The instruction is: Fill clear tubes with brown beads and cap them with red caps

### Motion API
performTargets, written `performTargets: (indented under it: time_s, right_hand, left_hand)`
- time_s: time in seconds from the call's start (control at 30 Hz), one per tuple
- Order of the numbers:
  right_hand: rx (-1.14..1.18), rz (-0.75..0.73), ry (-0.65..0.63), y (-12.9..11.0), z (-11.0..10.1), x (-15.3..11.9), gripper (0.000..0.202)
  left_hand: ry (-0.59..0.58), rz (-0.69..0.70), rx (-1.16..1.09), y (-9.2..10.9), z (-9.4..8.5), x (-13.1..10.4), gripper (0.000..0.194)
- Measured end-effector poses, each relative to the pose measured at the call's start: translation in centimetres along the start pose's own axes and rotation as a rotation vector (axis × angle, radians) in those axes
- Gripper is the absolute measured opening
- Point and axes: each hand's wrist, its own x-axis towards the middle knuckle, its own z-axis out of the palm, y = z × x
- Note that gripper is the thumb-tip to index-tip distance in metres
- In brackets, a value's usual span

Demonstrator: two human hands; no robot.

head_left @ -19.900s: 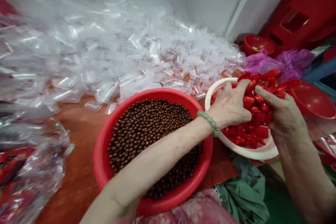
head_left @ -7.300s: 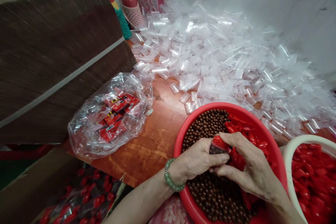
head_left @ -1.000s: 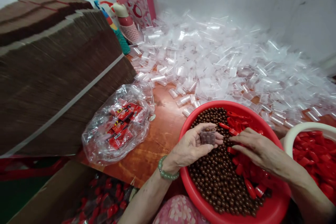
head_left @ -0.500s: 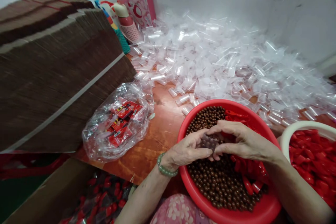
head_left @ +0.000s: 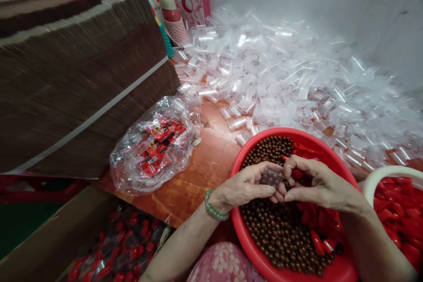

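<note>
My left hand (head_left: 247, 186), with a green bead bracelet (head_left: 215, 207) at the wrist, is closed around a small clear packet (head_left: 271, 178) filled with brown balls. My right hand (head_left: 312, 183) is right beside it, its thumb and fingers curled close to the packet's end. Whatever sits in those fingertips is too small or hidden to name. Both hands are above a red basin (head_left: 235, 172). In the basin are many loose brown balls (head_left: 276, 238) and, on its right side, a heap of red plastic pieces (head_left: 317, 218).
A pale tub (head_left: 372, 185) of red pieces stands at right. Clear plastic sleeves (head_left: 264, 70) are piled across the table (head_left: 208, 141). Left are a clear bag of red packets (head_left: 155, 150) and strapped brown cardboard (head_left: 82, 66). A bottle (head_left: 173, 17) stands behind. Red-ended packets (head_left: 122, 246) lie below.
My right hand has drawn slightly away from my left, and its fingers have curled in. More of the packet in my left hand shows. The whole view has shifted a little.
</note>
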Motion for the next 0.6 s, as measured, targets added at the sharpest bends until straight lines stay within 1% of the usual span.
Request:
performTargets:
  time_s: [0.07,0.13,0.2,0.3,0.37,0.4,0.53,0.6]
  right_hand:
    - [-0.091,-0.079,0.036,-0.21,-0.07,-0.32,0.028]
    - [-0.203,-0.162,0.098,-0.24,-0.08,-0.53,0.038]
    - [-0.295,-0.206,0.118,-0.10,-0.05,-0.60,0.044]
    - [-0.376,-0.233,0.085,0.10,0.03,-0.52,0.038]
    - [-0.385,-0.250,0.076,0.05,0.07,-0.43,0.030]
    - [-0.385,-0.261,0.084,-0.03,0.12,-0.39,0.030]
    - [-0.422,-0.276,0.118,-0.41,0.56,-0.26,0.041]
    - [-0.451,-0.273,0.113,-0.49,0.84,-0.22,0.039]
  left_hand:
    - [0.057,0.049,-0.032,0.01,-0.05,0.06,0.041]
    - [0.097,0.084,-0.039,0.06,-0.07,0.08,0.040]
    - [0.119,0.096,-0.025,0.11,-0.06,0.07,0.039]
    - [0.127,0.077,0.022,0.19,0.05,0.10,0.039]
    - [0.128,0.069,0.062,0.29,0.19,0.16,0.037]
    - [0.131,0.071,0.082,0.36,0.27,0.20,0.035]
    - [0.156,0.112,0.203,0.76,0.67,0.29,0.024]
    - [0.184,0.130,0.299,0.94,0.83,0.25,0.023]
